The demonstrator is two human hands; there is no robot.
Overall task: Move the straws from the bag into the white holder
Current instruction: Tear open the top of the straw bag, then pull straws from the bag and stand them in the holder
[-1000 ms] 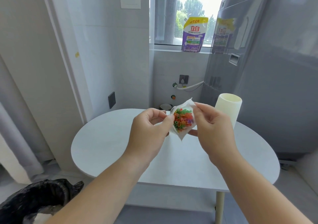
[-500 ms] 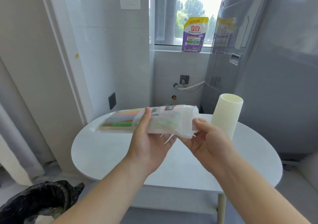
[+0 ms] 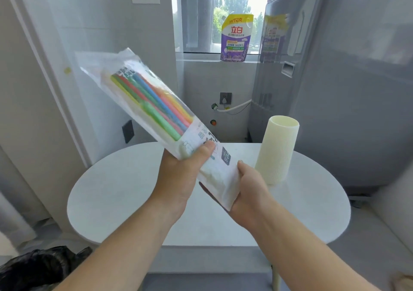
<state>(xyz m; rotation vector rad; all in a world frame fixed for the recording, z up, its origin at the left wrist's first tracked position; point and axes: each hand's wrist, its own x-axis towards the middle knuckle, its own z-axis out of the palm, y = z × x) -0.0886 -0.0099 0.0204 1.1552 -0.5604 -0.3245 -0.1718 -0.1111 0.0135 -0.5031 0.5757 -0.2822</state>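
Note:
A clear plastic bag [image 3: 214,170] full of coloured straws [image 3: 154,105] is held tilted above the table, its sealed end up to the left and its open end low on the right. My left hand [image 3: 181,174] grips the bag around its middle, thumb on top. My right hand [image 3: 250,190] holds the bag's lower open end. The white ribbed holder [image 3: 277,150] stands upright on the table, just right of my right hand, and looks empty from this angle.
The round white table [image 3: 125,192] sits under my hands. A grey washing machine [image 3: 335,78] stands close behind the holder. A purple detergent pouch [image 3: 235,38] rests on the window sill. A black bin bag [image 3: 40,268] lies at the lower left.
The bag was turned from end-on to sideways, then tilted so its sealed end rose up to the left. My right hand slid to cup the lower open end.

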